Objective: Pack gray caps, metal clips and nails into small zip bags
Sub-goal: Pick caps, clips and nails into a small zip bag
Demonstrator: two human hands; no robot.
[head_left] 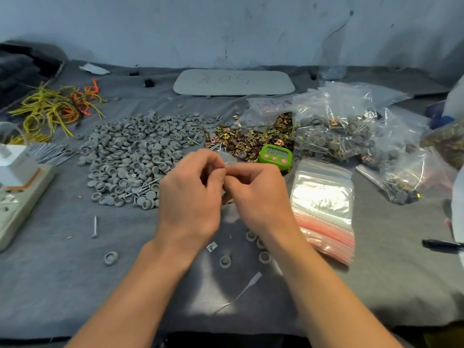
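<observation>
My left hand and my right hand meet at the middle of the table, fingers curled, both pinching a small clear zip bag by its top edge. Most of the bag is hidden behind my fingers. A large heap of gray caps lies behind and to the left. Brass-coloured metal clips are piled behind my hands. A bundle of nails lies at the left, and a single nail lies near my left forearm. A few loose caps sit between my wrists.
A stack of empty zip bags lies right of my hands, filled bags behind it. A green timer stands by the clips. Yellow and orange ties lie far left, a power strip at the left edge, a black pen at right.
</observation>
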